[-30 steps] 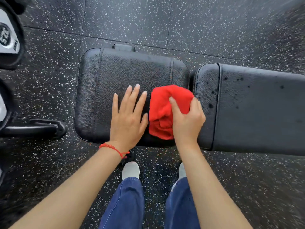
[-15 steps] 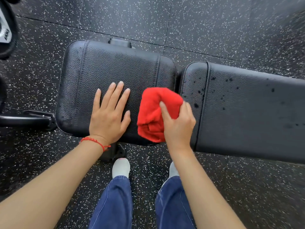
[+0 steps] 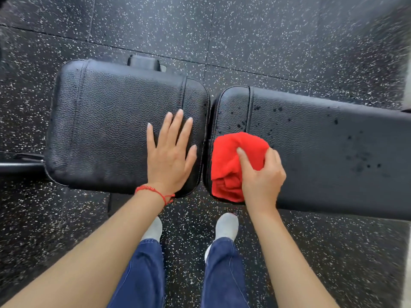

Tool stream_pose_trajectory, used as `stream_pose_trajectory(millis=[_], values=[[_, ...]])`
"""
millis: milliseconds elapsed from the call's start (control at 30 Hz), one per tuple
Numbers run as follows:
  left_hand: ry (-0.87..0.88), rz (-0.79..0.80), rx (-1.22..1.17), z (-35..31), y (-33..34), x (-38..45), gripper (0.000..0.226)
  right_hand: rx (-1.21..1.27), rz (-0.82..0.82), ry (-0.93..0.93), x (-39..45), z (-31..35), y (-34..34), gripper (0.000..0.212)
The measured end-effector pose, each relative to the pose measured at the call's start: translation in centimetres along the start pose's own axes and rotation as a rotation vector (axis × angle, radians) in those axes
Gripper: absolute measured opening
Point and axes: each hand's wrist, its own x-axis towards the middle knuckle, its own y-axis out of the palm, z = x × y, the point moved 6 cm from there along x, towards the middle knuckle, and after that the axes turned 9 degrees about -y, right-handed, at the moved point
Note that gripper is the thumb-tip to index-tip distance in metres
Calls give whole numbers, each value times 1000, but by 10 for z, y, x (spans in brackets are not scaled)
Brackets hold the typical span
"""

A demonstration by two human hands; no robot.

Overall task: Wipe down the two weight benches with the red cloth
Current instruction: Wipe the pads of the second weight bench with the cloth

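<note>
A black padded weight bench lies across the view in two parts. The short seat pad is on the left. The long back pad, dotted with dark wet spots, runs off to the right. A bunched red cloth rests on the near left end of the long pad. My right hand presses on the cloth and grips it. My left hand lies flat with fingers spread on the right part of the seat pad, a red string bracelet at the wrist.
Black speckled rubber floor surrounds the bench. A black metal frame bar sticks out at the left under the seat pad. My feet in grey socks and blue jeans stand close to the bench's near edge.
My right hand has carried the red cloth rightward, off the seat pad and across the gap onto the long pad. My left hand stays flat on the seat pad, nearer its right end.
</note>
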Motion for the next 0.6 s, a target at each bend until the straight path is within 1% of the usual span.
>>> stream_pose_trajectory(millis=[67,200,267,333,433,600], values=[[-17,5,48,-1,6,1,54,-14,-25,-38,19,2,8,40],[-7,-39,45,0,6,0,54,-16,-149,-27,74,8,25,37],[-7,-50,46,-1,5,1,54,-14,-156,-31,90,10,31,37],[-5,-56,59,-1,4,2,54,-38,-148,-60,88,10,30,36],[-10,-56,70,0,4,1,54,-21,-104,-65,58,4,21,35],[-18,-49,69,-1,3,3,55,17,82,-89,-15,-1,0,35]])
